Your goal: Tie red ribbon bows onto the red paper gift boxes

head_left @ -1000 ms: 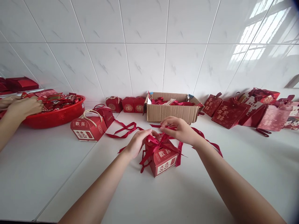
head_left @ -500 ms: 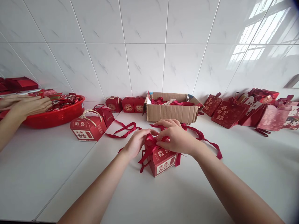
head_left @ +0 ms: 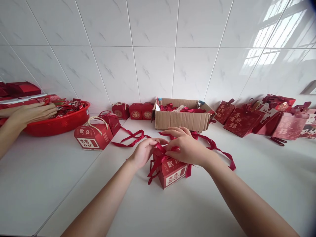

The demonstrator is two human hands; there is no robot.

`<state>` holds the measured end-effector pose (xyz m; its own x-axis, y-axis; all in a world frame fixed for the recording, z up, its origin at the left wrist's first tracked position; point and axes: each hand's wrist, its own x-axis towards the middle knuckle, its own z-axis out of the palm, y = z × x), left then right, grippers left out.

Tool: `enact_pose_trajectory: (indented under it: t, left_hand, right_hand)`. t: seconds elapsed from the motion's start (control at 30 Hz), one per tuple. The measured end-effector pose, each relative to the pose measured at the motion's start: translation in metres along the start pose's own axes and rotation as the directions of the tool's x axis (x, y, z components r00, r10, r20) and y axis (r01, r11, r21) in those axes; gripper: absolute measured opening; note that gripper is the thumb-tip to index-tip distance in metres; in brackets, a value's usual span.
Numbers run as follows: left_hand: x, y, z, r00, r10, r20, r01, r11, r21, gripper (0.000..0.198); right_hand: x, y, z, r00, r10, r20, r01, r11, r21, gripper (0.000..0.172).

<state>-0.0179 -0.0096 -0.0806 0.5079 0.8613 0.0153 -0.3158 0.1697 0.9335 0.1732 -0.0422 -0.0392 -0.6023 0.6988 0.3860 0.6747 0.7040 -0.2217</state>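
Note:
A red gift box (head_left: 170, 172) with gold and white lettering stands on the white counter in front of me. Dark red ribbon (head_left: 159, 161) is looped in a bow on its top, with tails hanging down its sides. My left hand (head_left: 145, 151) is closed on the ribbon at the box's upper left. From the right, my right hand (head_left: 184, 144) pinches the same ribbon above the lid, its other fingers curved over the top. The back of this hand hides part of the bow. Loose ribbon (head_left: 219, 151) trails on the counter behind both hands.
Behind stands a cardboard carton (head_left: 181, 120) holding red ribbons. A rope-handled gift box (head_left: 90, 136) sits to the left. A co-worker's hands (head_left: 32, 112) reach over a red basin (head_left: 59, 125) of small wrapped packets. Red gift bags (head_left: 243, 121) lean at the right wall.
My hands stay at the bow with only slight finger movement, and a ribbon tail at the left has shifted a little. The co-worker's hand has moved slightly at the basin.

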Motion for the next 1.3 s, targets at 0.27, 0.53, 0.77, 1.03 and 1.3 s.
enact_pose_trajectory:
  t: [0.27,0.53,0.77,1.03,1.3]
  left_hand:
    - [-0.002,0.000,0.004,0.998,0.014,-0.054,-0.006,0.990,0.144,0.025]
    - [-0.001,0.003,0.006,0.988,0.117,-0.101,-0.070,0.922,0.380,0.021]
    - [-0.002,0.006,0.009,0.985,0.101,-0.139,-0.040,0.922,0.385,0.021]
    - [-0.001,0.005,0.005,0.974,0.160,-0.158,-0.089,0.920,0.383,0.014]
    - [0.003,-0.004,0.003,0.990,0.073,-0.118,-0.040,0.965,0.259,0.014]
  right_hand:
    - [-0.001,-0.002,-0.001,1.000,-0.020,0.022,0.021,0.999,-0.026,0.016]
    - [0.001,-0.002,0.007,0.999,-0.050,0.019,0.051,0.995,-0.081,0.013]
    - [0.002,-0.002,0.011,0.997,-0.062,0.038,0.065,0.993,-0.097,0.008]
    - [0.002,-0.002,0.011,0.997,-0.067,0.038,0.070,0.992,-0.100,0.010]
    - [0.001,-0.002,0.004,0.998,-0.027,0.054,0.030,0.998,-0.056,0.012]
